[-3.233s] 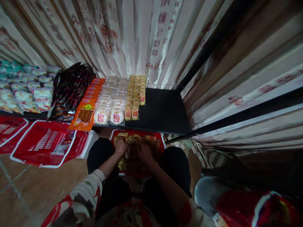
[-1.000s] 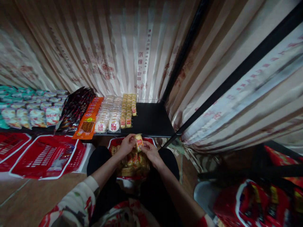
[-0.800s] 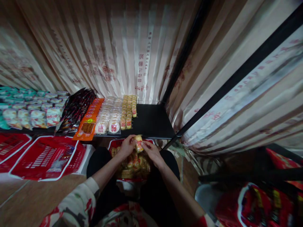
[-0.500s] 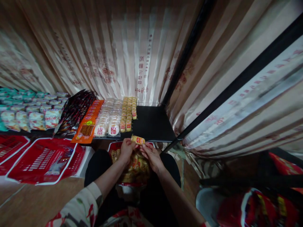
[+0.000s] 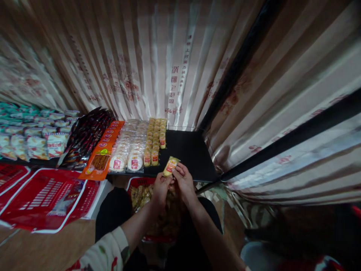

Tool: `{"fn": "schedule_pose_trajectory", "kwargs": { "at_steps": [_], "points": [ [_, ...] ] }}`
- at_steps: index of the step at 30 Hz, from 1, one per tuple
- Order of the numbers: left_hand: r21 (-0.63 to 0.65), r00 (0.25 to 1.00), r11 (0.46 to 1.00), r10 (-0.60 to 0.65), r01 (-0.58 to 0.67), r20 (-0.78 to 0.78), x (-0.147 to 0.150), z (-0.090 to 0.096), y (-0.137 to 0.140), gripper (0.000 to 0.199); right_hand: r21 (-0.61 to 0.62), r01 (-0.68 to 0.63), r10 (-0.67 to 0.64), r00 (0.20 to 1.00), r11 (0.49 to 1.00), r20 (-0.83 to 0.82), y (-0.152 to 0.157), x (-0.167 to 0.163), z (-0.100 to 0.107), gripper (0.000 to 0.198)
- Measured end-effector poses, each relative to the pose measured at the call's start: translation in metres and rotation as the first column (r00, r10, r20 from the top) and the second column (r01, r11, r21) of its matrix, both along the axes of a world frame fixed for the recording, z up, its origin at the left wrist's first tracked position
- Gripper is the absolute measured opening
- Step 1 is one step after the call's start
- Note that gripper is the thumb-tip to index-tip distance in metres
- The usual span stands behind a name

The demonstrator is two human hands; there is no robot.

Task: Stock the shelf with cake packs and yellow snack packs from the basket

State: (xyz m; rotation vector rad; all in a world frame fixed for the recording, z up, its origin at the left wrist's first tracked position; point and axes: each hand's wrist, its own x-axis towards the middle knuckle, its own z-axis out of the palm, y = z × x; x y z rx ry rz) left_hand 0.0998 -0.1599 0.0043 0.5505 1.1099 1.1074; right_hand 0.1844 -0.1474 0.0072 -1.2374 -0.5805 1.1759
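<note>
A small yellow snack packet (image 5: 170,166) with a red-orange label is held up at the front edge of the black shelf. My left hand (image 5: 160,189) pinches its lower end, and my right hand (image 5: 184,182) grips its right side with thumb and fingers closed. Below my hands, between my knees, sits a red basket (image 5: 141,181) full of similar yellow packets (image 5: 138,195). Rows of matching yellow packets (image 5: 153,141) stand on the shelf, left of the held one. My forearms hide part of the basket.
Along the black shelf (image 5: 188,150), leftward, are clear-wrapped round white snacks (image 5: 135,161), an orange packet (image 5: 101,154), dark packets (image 5: 87,135) and white-and-teal packets (image 5: 36,139). Red bags (image 5: 47,195) hang below. Behind are pleated curtains (image 5: 158,67) and a black pole (image 5: 237,67).
The snack packet has turned from lying sideways to a steeper slant, and both hands have moved slightly right with it. The view has shifted a little.
</note>
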Motion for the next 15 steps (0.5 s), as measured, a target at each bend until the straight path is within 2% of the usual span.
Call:
{"fn": "schedule_pose_trajectory", "kwargs": {
  "at_steps": [2,4,8,15],
  "points": [
    [-0.029,0.999,1.0,0.001,-0.002,-0.033,0.002,-0.004,0.009,0.033,0.017,-0.031,0.03,0.997,0.999,0.064,0.023,0.006,-0.001,0.046],
    [-0.033,0.997,0.999,0.0,-0.002,-0.082,0.001,-0.008,0.016,0.029,0.056,-0.009,0.001,0.992,0.998,0.127,0.048,0.012,-0.004,0.042],
    [0.05,0.989,0.999,-0.009,0.016,-0.145,0.001,-0.014,0.032,0.023,0.099,0.014,-0.039,0.963,0.995,0.265,0.089,0.016,-0.017,0.036],
    [0.114,0.989,0.993,-0.001,0.019,-0.149,0.017,-0.011,0.063,0.044,0.131,-0.074,0.002,0.879,0.989,0.477,0.13,0.005,-0.043,0.03]
  ]
}}
